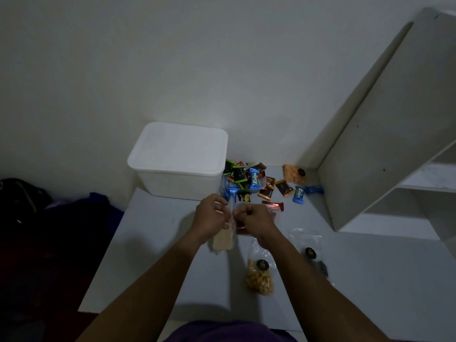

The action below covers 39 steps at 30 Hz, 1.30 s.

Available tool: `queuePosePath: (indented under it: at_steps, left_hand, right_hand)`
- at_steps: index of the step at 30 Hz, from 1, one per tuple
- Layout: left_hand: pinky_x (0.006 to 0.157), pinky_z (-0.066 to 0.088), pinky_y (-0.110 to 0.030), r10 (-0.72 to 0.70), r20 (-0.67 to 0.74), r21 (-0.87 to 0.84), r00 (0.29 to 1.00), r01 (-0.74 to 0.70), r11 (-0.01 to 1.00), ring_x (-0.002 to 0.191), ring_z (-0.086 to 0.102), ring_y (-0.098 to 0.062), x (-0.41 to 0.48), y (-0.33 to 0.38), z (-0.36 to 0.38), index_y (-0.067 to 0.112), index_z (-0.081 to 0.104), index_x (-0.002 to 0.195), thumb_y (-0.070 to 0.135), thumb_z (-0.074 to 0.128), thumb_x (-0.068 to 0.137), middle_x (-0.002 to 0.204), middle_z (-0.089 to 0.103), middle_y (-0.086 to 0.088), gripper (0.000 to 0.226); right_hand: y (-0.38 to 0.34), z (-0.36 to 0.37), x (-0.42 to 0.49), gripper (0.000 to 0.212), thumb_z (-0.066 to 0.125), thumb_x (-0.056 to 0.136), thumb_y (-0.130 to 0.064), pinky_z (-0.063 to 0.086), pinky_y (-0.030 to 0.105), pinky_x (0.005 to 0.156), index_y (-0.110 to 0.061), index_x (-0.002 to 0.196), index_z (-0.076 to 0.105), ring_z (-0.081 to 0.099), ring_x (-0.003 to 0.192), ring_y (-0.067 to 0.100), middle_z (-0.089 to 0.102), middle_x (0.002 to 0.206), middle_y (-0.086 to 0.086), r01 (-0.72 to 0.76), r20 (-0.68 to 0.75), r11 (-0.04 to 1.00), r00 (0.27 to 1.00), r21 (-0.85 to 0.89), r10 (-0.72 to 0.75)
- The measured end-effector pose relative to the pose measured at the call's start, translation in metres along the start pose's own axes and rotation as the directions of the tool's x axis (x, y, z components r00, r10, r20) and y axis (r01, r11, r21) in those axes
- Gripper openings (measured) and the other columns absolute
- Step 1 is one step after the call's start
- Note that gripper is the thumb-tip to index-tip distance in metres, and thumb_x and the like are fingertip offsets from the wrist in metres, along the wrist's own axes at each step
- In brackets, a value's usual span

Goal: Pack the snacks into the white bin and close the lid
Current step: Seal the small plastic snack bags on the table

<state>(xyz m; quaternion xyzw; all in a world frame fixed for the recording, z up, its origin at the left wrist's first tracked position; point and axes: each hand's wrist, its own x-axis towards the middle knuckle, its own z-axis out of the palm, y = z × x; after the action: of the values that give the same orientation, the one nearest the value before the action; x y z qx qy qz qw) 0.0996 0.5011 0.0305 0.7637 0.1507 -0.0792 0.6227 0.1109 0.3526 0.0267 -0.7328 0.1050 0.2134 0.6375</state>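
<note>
The white bin (177, 178) stands at the back of the table with its lid (179, 146) on. Right of it lies a heap of small wrapped snacks (249, 180), blue, black, brown and red. My left hand (209, 215) and my right hand (254, 218) are side by side in front of the bin. Both pinch the top of a clear bag of pale snacks (223, 239) that hangs between them. A red packet (240, 227) lies partly hidden under my right hand.
A clear bag of yellow snacks (260, 280) lies near my right forearm, another clear bag (307, 245) to its right. An orange snack bag (292, 174) sits at the back right. A white shelf unit (394, 134) borders the table's right side. Dark bags (37, 206) lie left.
</note>
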Motion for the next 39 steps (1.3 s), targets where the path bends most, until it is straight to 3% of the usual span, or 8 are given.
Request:
queuePosePath:
  at_steps: [5,10,19,23,26,29,34,39]
  left_hand:
    - [0.078,0.062,-0.043,-0.029,0.093,0.052,0.995,0.024,0.998,0.084,0.072,-0.027,0.002,-0.01,-0.001,0.008,0.074,0.095,-0.01,0.073,0.072,0.096,0.074,-0.016,0.029]
    - [0.086,0.06,-0.042,0.003,0.071,0.117,0.997,-0.011,0.993,0.092,0.071,-0.018,0.001,-0.023,-0.002,0.026,0.074,0.1,-0.006,0.073,0.073,0.101,0.074,-0.005,0.041]
    - [0.096,0.055,-0.039,0.034,0.067,0.183,0.997,-0.046,0.982,0.109,0.065,-0.019,0.003,-0.024,-0.001,0.023,0.068,0.12,0.003,0.074,0.077,0.116,0.07,-0.006,0.048]
    - [0.092,0.057,-0.041,0.003,0.056,0.135,0.998,-0.01,0.991,0.104,0.068,-0.02,0.001,-0.024,0.002,0.022,0.071,0.115,0.0,0.075,0.072,0.117,0.07,-0.006,0.049]
    - [0.082,0.061,-0.042,-0.024,-0.008,0.063,1.0,0.024,0.998,0.088,0.072,-0.02,0.004,-0.019,0.004,0.018,0.077,0.098,0.004,0.076,0.08,0.103,0.074,-0.002,0.023]
    - [0.078,0.061,-0.045,-0.001,-0.111,0.071,0.994,0.009,0.997,0.08,0.073,-0.02,0.007,-0.018,0.005,0.024,0.076,0.08,0.008,0.077,0.08,0.083,0.076,-0.001,0.016]
    - [0.071,0.062,-0.04,-0.074,-0.064,0.034,0.995,0.077,0.996,0.077,0.072,-0.024,0.009,-0.015,0.007,0.018,0.063,0.103,0.003,0.078,0.077,0.086,0.074,-0.012,0.034]
    - [0.058,0.058,-0.029,-0.119,-0.067,-0.004,0.991,0.119,0.993,0.061,0.068,-0.02,0.009,-0.009,0.007,0.006,0.074,0.084,0.001,0.062,0.09,0.078,0.073,-0.018,0.014]
  right_hand:
    - [0.001,-0.004,0.002,0.014,0.063,0.09,0.003,0.059,0.051,0.085,-0.003,0.102,0.067,0.07,0.086,0.031,0.071,0.1,0.022,-0.024,0.063,0.999,0.998,-0.03,0.026]
    - [-0.002,0.001,0.004,0.039,0.067,0.085,0.004,0.061,0.048,0.081,-0.011,0.119,0.059,0.071,0.088,0.035,0.07,0.103,0.023,-0.025,0.119,0.975,0.992,-0.223,0.052]
    - [-0.006,0.003,0.003,0.039,0.072,0.083,0.001,0.062,0.043,0.079,-0.007,0.118,0.059,0.07,0.086,0.027,0.069,0.099,0.017,-0.009,0.116,0.93,0.992,-0.368,0.056]
    - [-0.005,0.003,0.003,0.034,0.07,0.084,0.002,0.061,0.038,0.075,-0.007,0.115,0.06,0.066,0.078,0.021,0.066,0.093,0.013,-0.026,0.106,0.923,0.992,-0.384,0.073]
    - [-0.003,0.003,0.001,0.003,0.064,0.092,-0.005,0.061,0.037,0.07,-0.007,0.093,0.065,0.065,0.067,0.018,0.066,0.079,0.01,0.034,0.055,0.93,0.998,-0.366,-0.015]
    - [-0.002,0.006,0.001,0.016,0.059,0.096,-0.007,0.061,0.032,0.064,-0.004,0.082,0.066,0.065,0.061,0.017,0.065,0.073,0.011,0.045,0.035,0.936,0.999,-0.35,-0.035]
    - [-0.001,0.005,0.004,0.016,0.059,0.097,-0.014,0.061,0.034,0.064,-0.005,0.086,0.066,0.067,0.063,0.02,0.067,0.078,0.013,0.032,-0.005,0.932,0.999,-0.361,-0.036]
    - [-0.007,0.003,0.006,0.021,0.057,0.098,-0.012,0.057,0.023,0.056,-0.01,0.078,0.064,0.066,0.057,0.014,0.065,0.073,0.01,0.057,0.052,0.901,0.998,-0.429,-0.039]
